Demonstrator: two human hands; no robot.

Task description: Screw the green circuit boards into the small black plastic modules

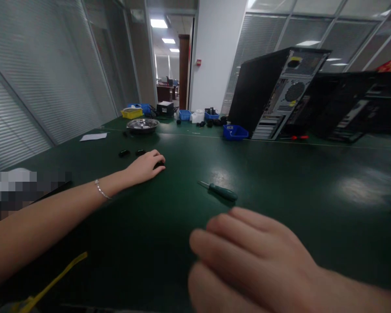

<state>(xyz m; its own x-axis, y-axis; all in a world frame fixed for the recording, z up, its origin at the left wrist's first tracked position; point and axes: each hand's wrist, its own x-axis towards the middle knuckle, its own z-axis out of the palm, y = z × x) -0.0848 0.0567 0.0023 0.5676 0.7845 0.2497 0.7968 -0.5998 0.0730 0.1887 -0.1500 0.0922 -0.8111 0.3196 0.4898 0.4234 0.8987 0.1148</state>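
Note:
My left hand (146, 166) reaches out over the green table, its fingers curled around a small black rounded object (159, 164). Its exact kind does not show. Two similar black pieces, one farther left (124, 153) and one just behind the hand (140, 152), lie on the table. In the foreground my right hand (254, 256) is closed and somewhat blurred. Its fingers bend inward, and anything inside them is hidden. Beyond that hand a screwdriver (223, 191) with a dark green handle lies on the tabletop, its tip pointing left, apart from both hands.
A metal bowl (143, 125), a yellow tray (132, 113) and small blue bins (235, 132) stand toward the back. Black computer towers (263, 87) rise at the right. White paper (94, 137) lies at left; a yellow strap (57, 280) is near the front edge.

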